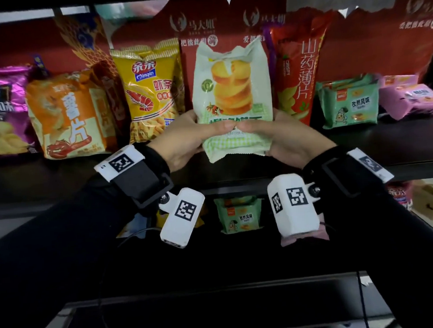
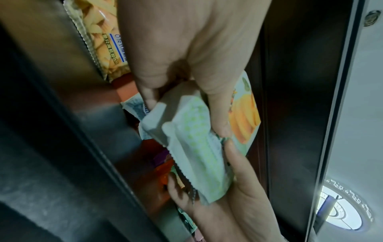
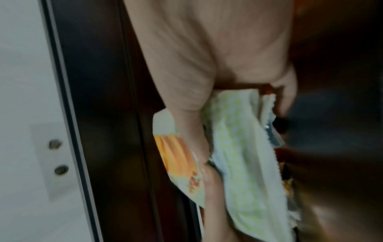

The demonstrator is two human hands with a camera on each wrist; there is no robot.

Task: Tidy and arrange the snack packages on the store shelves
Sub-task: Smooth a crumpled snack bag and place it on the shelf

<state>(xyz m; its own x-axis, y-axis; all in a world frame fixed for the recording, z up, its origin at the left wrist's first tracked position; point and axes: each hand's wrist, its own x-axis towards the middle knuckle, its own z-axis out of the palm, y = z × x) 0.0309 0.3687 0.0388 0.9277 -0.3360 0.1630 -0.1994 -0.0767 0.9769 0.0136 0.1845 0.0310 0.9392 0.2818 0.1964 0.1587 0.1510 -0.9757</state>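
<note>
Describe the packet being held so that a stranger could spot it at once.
Look at the dark shelf lined with snack bags. In front of its middle, between the yellow shrimp-stick bag and the red yam-chip bag, the left hand and right hand grip the pale green packet. Only it shows stacked golden biscuits.

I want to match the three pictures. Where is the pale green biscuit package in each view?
Head: pale green biscuit package at centre, upright, lower part gripped by left hand and right hand.
Left wrist: centre, bottom seam toward the camera.
Right wrist: centre-right, blurred.
Shared landmark: the printed orange biscuit stack.
</note>
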